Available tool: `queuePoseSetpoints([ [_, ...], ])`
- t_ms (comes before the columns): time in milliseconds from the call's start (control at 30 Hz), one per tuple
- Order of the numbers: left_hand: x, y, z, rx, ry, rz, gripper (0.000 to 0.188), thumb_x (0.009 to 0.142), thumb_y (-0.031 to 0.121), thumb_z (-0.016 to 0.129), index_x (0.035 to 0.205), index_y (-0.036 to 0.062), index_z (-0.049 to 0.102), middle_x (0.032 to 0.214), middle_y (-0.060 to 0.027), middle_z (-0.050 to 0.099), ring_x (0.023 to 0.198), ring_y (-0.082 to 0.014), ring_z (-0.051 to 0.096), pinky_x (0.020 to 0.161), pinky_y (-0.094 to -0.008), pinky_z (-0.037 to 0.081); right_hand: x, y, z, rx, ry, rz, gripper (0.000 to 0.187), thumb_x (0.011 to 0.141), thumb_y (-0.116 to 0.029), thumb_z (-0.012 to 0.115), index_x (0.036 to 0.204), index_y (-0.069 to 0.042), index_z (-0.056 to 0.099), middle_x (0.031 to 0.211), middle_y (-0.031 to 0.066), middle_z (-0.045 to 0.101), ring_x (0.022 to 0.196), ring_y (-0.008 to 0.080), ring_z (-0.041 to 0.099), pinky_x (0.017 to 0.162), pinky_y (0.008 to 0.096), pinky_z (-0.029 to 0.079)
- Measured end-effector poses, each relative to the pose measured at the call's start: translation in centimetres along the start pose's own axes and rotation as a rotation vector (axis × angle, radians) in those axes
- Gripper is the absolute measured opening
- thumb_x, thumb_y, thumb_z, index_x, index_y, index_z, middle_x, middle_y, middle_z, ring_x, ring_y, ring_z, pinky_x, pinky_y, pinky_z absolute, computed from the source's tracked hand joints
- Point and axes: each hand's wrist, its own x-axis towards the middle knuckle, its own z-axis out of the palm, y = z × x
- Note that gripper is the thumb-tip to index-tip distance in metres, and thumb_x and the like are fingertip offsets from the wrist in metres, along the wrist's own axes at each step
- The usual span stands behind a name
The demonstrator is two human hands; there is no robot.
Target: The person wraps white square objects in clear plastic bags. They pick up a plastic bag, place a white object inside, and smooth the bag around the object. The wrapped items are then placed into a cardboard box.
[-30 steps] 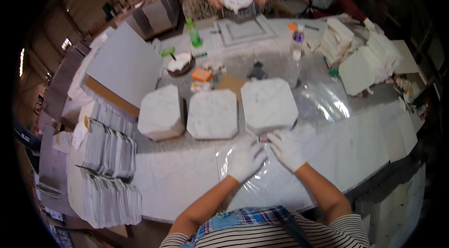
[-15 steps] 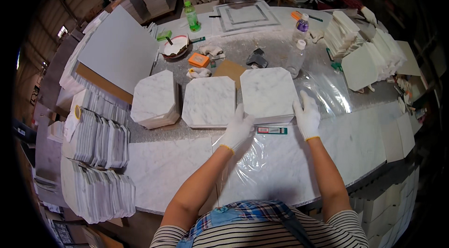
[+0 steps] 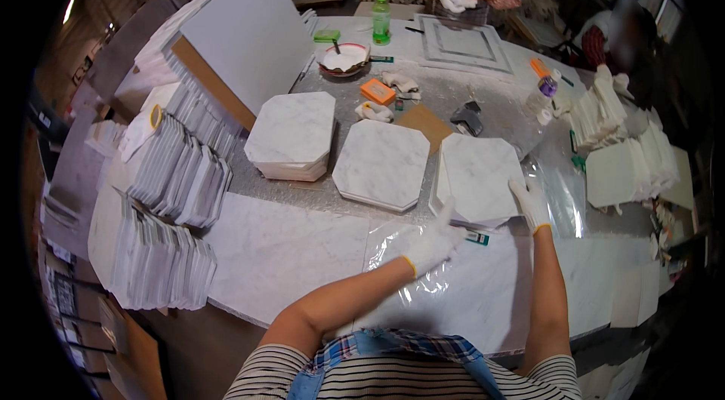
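Three low stacks of white marble tiles with cut corners stand in a row: a left stack (image 3: 291, 128), a middle stack (image 3: 381, 164) and a right stack (image 3: 483, 173). The top tile of the right stack sits askew, with a lower tile's edge showing at its left. My right hand (image 3: 535, 204), in a white knit glove, rests at that top tile's right edge, fingers extended. My left hand (image 3: 432, 245), also gloved, is by the stack's near left corner, its fingers apart and somewhat blurred; whether it touches is unclear. A small green-labelled packet (image 3: 476, 238) lies between my hands.
Clear plastic film (image 3: 408, 279) covers part of the near marble slab (image 3: 291, 249). Tiles stand on edge at left (image 3: 162, 256) and right (image 3: 630, 166). Farther back are a bowl (image 3: 345, 58), green bottle (image 3: 381, 19) and orange box (image 3: 377, 91). Two people are across the table.
The view has swung, shifting the scene. My left hand has drawn slightly back from the right stack's near left corner. That stack's top tile has turned out of line with those below.
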Motion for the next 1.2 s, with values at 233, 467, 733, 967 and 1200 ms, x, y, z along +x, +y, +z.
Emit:
queuePoseSetpoints([
  [233,0.6,-0.6,-0.3,0.002,-0.100,0.038,0.086,0.099,0.016,0.059,0.162,0.0081,0.001,0.078,-0.0013,0.052,0.066,-0.0091,0.050,0.058,-0.0239,0.044,2.9,3.3,-2.1,0.483,-0.357,0.323,0.041,0.091,-0.033,0.072,0.116,-0.001,0.068,0.100,0.0050,0.072,0.084,0.0140,0.068,0.069,0.0292,0.053],
  [467,-0.3,-0.2,-1.3,-0.022,-0.094,0.050,0.085,0.098,0.022,0.060,0.163,0.0114,0.005,0.080,-0.0036,0.054,0.067,-0.0104,0.053,0.058,-0.0249,0.046,3.3,1.0,-2.9,0.548,-0.439,0.291,0.035,0.093,-0.025,0.071,0.118,-0.002,0.066,0.110,0.0060,0.072,0.095,0.0161,0.069,0.081,0.0309,0.055],
  [733,0.8,-0.3,-1.5,-0.140,-0.143,0.022,0.081,0.099,0.023,0.060,0.162,0.0115,0.011,0.079,-0.0025,0.053,0.062,-0.0099,0.051,0.052,-0.0241,0.042,0.9,-6.8,-4.2,0.599,-0.216,0.077,0.018,0.093,-0.022,0.073,0.094,-0.006,0.066,0.083,-0.0030,0.064,0.069,0.0067,0.056,0.059,0.0246,0.044],
  [967,-0.9,3.8,-0.8,-0.252,-0.092,0.425,0.084,0.098,0.023,0.062,0.161,0.0081,0.008,0.117,-0.0091,0.057,0.097,-0.0115,0.057,0.071,-0.0249,0.047,-7.5,-17.6,-4.7,0.109,0.051,-0.410,0.017,0.088,-0.017,0.074,0.087,-0.005,0.062,0.076,0.0020,0.062,0.063,0.0141,0.053,0.058,0.0298,0.044],
  [1200,-6.7,6.8,-2.6,-0.662,0.195,0.453,0.060,0.096,0.025,0.068,0.142,-0.0051,0.043,0.130,-0.0101,0.056,0.120,-0.0208,0.055,0.102,-0.0336,0.045,-15.9,-24.3,2.4,-0.486,0.221,-1.263,0.017,0.085,-0.022,0.071,0.077,-0.012,0.059,0.063,0.0043,0.046,0.056,0.0245,0.052,0.049,0.0391,0.038],
])
